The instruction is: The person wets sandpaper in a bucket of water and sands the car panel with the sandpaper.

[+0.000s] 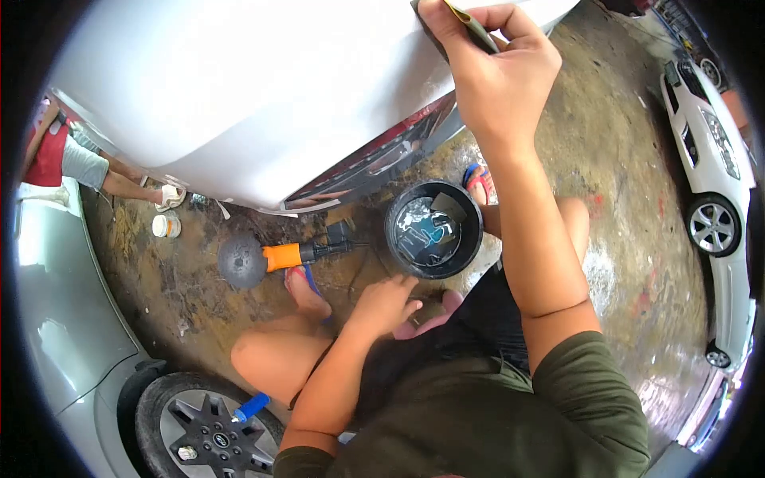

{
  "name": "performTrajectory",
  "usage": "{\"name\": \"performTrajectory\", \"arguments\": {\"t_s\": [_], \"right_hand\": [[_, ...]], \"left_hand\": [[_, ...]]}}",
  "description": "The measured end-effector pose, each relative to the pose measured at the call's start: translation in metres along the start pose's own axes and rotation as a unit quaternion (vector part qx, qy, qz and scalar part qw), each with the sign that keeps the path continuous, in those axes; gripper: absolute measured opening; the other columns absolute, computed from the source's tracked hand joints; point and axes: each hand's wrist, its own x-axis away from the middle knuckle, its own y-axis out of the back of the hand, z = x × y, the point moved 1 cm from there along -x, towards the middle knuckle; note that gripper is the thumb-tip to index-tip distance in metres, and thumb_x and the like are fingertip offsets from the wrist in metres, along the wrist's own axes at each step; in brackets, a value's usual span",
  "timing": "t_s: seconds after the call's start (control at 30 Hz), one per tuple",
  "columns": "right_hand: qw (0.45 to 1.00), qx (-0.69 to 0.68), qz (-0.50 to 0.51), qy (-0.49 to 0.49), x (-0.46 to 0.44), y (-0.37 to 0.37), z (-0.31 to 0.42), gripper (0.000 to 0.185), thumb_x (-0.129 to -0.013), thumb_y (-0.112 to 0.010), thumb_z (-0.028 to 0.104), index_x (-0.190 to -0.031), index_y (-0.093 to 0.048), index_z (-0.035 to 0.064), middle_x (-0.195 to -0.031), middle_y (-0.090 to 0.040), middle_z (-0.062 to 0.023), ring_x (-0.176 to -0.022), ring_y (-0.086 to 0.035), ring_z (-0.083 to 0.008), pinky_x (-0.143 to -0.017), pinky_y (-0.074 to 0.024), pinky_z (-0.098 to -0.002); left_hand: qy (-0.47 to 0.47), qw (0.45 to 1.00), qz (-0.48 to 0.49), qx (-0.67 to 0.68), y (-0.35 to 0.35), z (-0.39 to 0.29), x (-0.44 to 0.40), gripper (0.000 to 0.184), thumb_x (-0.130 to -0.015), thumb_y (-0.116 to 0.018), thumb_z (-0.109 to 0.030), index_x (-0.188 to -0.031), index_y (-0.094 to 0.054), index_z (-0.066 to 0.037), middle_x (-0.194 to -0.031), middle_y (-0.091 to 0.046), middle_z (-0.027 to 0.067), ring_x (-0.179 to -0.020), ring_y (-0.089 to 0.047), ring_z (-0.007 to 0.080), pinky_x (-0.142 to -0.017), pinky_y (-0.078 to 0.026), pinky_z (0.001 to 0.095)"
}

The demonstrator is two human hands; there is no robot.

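My right hand [510,76] is raised at the top, its thumb and fingers closed around a folded piece of sandpaper [481,36], dark outside with a yellowish edge. It is at the white car panel [263,88]; whether the paper touches the surface is hidden. Low over my lap is my left hand [386,304], thumb apart from the fingers and nothing visible in it. Just beyond it stands a black bucket [393,231] of water, with dark flat pieces inside. A pinkish cloth-like thing [434,316] lies behind that hand.
An orange power tool [283,256] with a round grey disc [241,261] lies on the stained floor. Nearby are a white tub [166,226] and a wheel [211,434] bearing a blue bottle [252,407]. Another person [84,163] is at left; a white car [701,135] stands right.
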Motion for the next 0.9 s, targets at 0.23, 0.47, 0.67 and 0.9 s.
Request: {"name": "performTrajectory", "arguments": {"t_s": [0.23, 0.47, 0.67, 0.9], "right_hand": [[0.996, -0.005, -0.005, -0.086, 0.004, 0.005, -0.003, 0.03, -0.086, -0.086, 0.013, -0.077, -0.063, -0.003, -0.066, -0.065, -0.0055, -0.063, -0.059, -0.0084, -0.055, -0.0449, -0.0227], [0.987, -0.093, -0.052, -0.124, 0.025, -0.002, 0.003, 0.029, -0.082, -0.088, 0.016, -0.076, -0.066, -0.0017, -0.063, -0.063, -0.0013, -0.061, -0.053, -0.0059, -0.054, -0.041, -0.0241], [0.996, -0.043, -0.073, -0.022, 0.035, -0.011, 0.003, 0.026, -0.085, -0.085, 0.014, -0.074, -0.066, -0.0013, -0.062, -0.062, -0.001, -0.057, -0.052, -0.0057, -0.051, -0.0396, -0.0234], [0.993, -0.039, -0.079, -0.079, 0.033, -0.011, 0.007, 0.028, -0.086, -0.084, 0.014, -0.073, -0.065, -0.0023, -0.062, -0.063, -0.0026, -0.056, -0.055, -0.0067, -0.05, -0.0405, -0.0243]], "left_hand": [[0.014, 0.999, 0.036, 0.01, 0.004, -0.003, 0.001, 0.048, -0.095, -0.067, -0.036, -0.132, -0.06, -0.006, -0.122, -0.067, 0.021, -0.112, -0.066, 0.0415, -0.093, -0.053, 0.0512], [0.017, 0.999, 0.031, 0.018, -0.002, 0.005, -0.005, 0.051, -0.095, -0.066, -0.038, -0.133, -0.06, -0.005, -0.119, -0.067, 0.0201, -0.11, -0.066, 0.0405, -0.093, -0.053, 0.0505], [0.003, 1.0, 0.028, 0.01, -0.013, 0.008, -0.002, 0.05, -0.095, -0.067, -0.038, -0.133, -0.06, -0.006, -0.117, -0.068, 0.0192, -0.107, -0.066, 0.0406, -0.092, -0.053, 0.0509], [0.021, 0.999, 0.031, 0.011, -0.007, 0.002, -0.001, 0.049, -0.095, -0.067, -0.037, -0.134, -0.06, -0.007, -0.116, -0.067, 0.0191, -0.107, -0.066, 0.0408, -0.091, -0.053, 0.0512]]}}
